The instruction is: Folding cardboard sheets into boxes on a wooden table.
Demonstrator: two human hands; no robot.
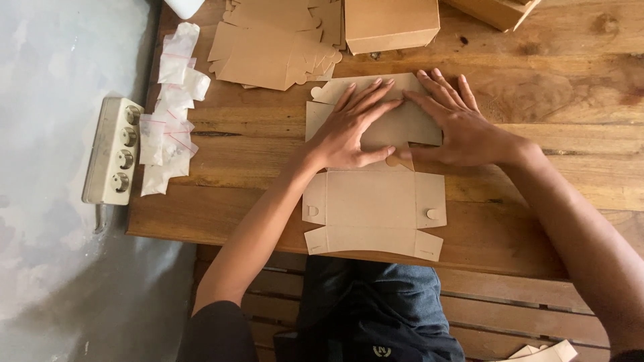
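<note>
A flat brown cardboard box blank point(372, 208) lies on the wooden table point(550, 100) in front of me. Its far section is folded over toward me. My left hand point(352, 127) lies flat on that folded flap with fingers spread. My right hand point(456, 121) presses the same flap from the right, fingertips meeting those of the left near the far crease. The near half of the blank, with side tabs, reaches the table's front edge.
A stack of flat box blanks point(275, 47) sits at the far left, a folded brown box point(389, 23) beside it. Small clear plastic bags point(171, 107) line the left edge. A white power strip point(114, 151) lies on the floor to the left.
</note>
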